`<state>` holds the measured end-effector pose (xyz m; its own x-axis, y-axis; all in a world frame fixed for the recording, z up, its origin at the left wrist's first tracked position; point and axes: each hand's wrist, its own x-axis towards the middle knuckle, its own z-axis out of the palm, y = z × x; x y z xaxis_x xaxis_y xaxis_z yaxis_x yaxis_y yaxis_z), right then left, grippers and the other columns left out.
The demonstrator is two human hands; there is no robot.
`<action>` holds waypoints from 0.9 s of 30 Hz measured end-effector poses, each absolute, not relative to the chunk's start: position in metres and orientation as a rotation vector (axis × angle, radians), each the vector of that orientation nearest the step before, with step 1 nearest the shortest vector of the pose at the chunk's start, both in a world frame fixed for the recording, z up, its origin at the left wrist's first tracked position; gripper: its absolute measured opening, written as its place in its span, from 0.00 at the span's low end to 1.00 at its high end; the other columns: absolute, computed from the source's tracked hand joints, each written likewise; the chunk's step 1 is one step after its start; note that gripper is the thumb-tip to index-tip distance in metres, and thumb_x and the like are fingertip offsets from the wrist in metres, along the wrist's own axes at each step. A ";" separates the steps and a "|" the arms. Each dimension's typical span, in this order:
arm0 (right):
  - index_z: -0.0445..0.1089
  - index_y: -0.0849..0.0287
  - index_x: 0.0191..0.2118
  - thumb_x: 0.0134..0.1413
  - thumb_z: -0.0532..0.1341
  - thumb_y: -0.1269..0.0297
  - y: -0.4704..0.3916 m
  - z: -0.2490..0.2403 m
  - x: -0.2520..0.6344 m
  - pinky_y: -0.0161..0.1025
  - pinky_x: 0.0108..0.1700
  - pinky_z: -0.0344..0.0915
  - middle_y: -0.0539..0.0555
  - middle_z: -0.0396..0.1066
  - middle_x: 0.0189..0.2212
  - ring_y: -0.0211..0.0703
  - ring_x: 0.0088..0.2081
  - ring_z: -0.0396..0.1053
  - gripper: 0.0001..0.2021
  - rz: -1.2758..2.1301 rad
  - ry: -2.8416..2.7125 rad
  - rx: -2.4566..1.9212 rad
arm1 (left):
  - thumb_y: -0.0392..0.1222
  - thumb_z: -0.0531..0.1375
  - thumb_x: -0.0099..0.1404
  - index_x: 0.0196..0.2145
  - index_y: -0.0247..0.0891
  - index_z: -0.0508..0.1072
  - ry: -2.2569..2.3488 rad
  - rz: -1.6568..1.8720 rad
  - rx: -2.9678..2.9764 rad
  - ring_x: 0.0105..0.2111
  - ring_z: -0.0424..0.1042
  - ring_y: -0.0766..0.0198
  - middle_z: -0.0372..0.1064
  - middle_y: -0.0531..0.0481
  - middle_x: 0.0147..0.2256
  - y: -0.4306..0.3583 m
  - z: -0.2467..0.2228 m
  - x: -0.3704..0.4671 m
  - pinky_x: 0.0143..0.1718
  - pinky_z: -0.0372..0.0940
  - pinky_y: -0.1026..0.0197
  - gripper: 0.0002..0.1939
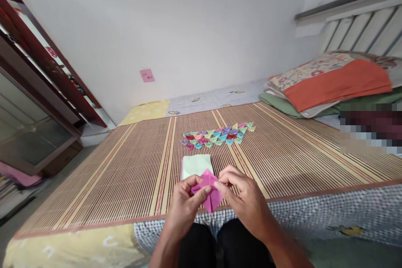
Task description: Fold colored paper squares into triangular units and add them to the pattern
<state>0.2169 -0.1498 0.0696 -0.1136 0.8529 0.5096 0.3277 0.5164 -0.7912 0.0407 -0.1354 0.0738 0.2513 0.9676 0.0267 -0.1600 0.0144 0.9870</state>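
Note:
A folded pink origami paper (211, 201) is held between both hands over the near edge of the mat, one corner pointing away and one toward me. My left hand (187, 201) pinches its left side, thumb on top. On the right side, my right hand (243, 190) pinches it between thumb and fingers. Just beyond lies a stack of pale green paper sheets (197, 164), its near part covered by the left hand and the pink paper. Farther off, rows of small folded paper pieces (216, 136) in many colours lie on the mat.
A striped bamboo mat (141, 167) covers the bed. At the right lie folded bedding (339, 86) and a blurred-out patch. A pink note (147, 76) sticks to the white wall (204, 29). To the left stands a cabinet with a glass panel (34, 121). My knees (197, 245) are below.

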 end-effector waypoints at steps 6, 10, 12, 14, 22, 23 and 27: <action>0.71 0.55 0.36 0.67 0.62 0.66 -0.150 0.067 0.217 0.38 0.37 0.66 0.50 0.70 0.31 0.43 0.34 0.70 0.05 0.586 -1.632 -1.007 | 0.60 0.69 0.61 0.23 0.35 0.69 0.968 1.065 1.346 0.23 0.54 0.70 0.58 0.55 0.21 -0.137 0.077 0.040 0.25 0.52 0.65 0.26; 0.71 0.55 0.38 0.66 0.62 0.71 -0.151 0.067 0.217 0.40 0.39 0.68 0.52 0.72 0.33 0.44 0.37 0.71 0.05 0.416 -1.612 -0.943 | 0.62 0.68 0.61 0.23 0.35 0.69 0.996 1.067 1.345 0.23 0.54 0.69 0.58 0.55 0.21 -0.137 0.076 0.040 0.25 0.52 0.65 0.27; 0.71 0.54 0.36 0.66 0.61 0.72 -0.152 0.067 0.217 0.41 0.40 0.68 0.52 0.71 0.33 0.45 0.38 0.72 0.06 0.372 -1.630 -0.919 | 0.62 0.68 0.61 0.23 0.35 0.70 1.021 1.062 1.369 0.23 0.54 0.68 0.58 0.55 0.21 -0.137 0.077 0.040 0.26 0.52 0.64 0.27; 0.71 0.54 0.36 0.65 0.62 0.72 -0.153 0.068 0.218 0.41 0.40 0.68 0.52 0.71 0.33 0.46 0.38 0.72 0.06 0.373 -1.640 -0.913 | 0.61 0.68 0.61 0.23 0.35 0.71 1.038 1.045 1.402 0.23 0.53 0.68 0.57 0.55 0.21 -0.139 0.080 0.041 0.26 0.51 0.64 0.26; 0.68 0.55 0.33 0.64 0.60 0.72 -0.154 0.068 0.217 0.39 0.37 0.66 0.51 0.69 0.31 0.43 0.34 0.70 0.07 0.512 -1.600 -0.947 | 0.56 0.73 0.56 0.23 0.34 0.74 1.012 0.989 1.397 0.23 0.53 0.68 0.58 0.56 0.21 -0.141 0.085 0.044 0.25 0.50 0.65 0.22; 0.68 0.55 0.33 0.64 0.60 0.72 -0.154 0.068 0.217 0.38 0.37 0.66 0.50 0.69 0.31 0.43 0.34 0.69 0.07 0.524 -1.595 -0.953 | 0.55 0.73 0.57 0.23 0.34 0.74 1.006 0.989 1.404 0.23 0.53 0.68 0.58 0.56 0.21 -0.141 0.084 0.043 0.25 0.51 0.65 0.22; 0.67 0.55 0.32 0.63 0.60 0.71 -0.155 0.068 0.217 0.38 0.38 0.65 0.50 0.69 0.31 0.42 0.34 0.69 0.07 0.602 -1.579 -0.976 | 0.54 0.72 0.59 0.24 0.34 0.74 0.984 0.975 1.435 0.23 0.52 0.68 0.58 0.56 0.21 -0.142 0.081 0.041 0.26 0.51 0.65 0.21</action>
<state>0.2167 -0.1548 0.0684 -0.0284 0.8415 0.5396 0.2684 0.5264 -0.8068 0.0411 -0.1421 0.0807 0.3189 0.9466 0.0469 0.0555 -0.0681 0.9961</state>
